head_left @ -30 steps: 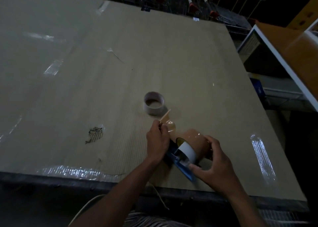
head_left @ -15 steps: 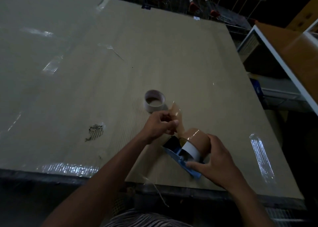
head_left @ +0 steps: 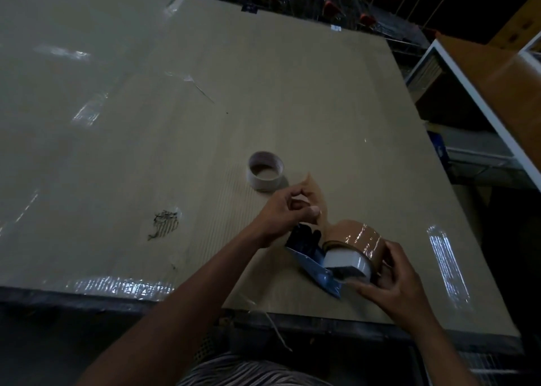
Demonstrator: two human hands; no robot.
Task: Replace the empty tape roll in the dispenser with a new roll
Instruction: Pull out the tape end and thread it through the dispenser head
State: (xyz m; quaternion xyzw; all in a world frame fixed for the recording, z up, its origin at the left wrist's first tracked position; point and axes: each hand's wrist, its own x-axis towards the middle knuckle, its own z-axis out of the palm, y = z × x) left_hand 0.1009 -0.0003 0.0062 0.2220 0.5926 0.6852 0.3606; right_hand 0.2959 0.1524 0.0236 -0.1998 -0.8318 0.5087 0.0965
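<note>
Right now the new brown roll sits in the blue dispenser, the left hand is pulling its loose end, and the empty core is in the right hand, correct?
Not quite. The head view shows the empty core standing on the cardboard, held by neither hand. The right hand steadies the brown roll in the dispenser; the left hand pulls the loose end.

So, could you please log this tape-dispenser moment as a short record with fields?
surface: cardboard-covered table
empty core: upright on the table, beyond the hands
new roll: brown, seated in the blue dispenser
left hand: pinching the pulled tape end
right hand: steadying roll and dispenser
</note>
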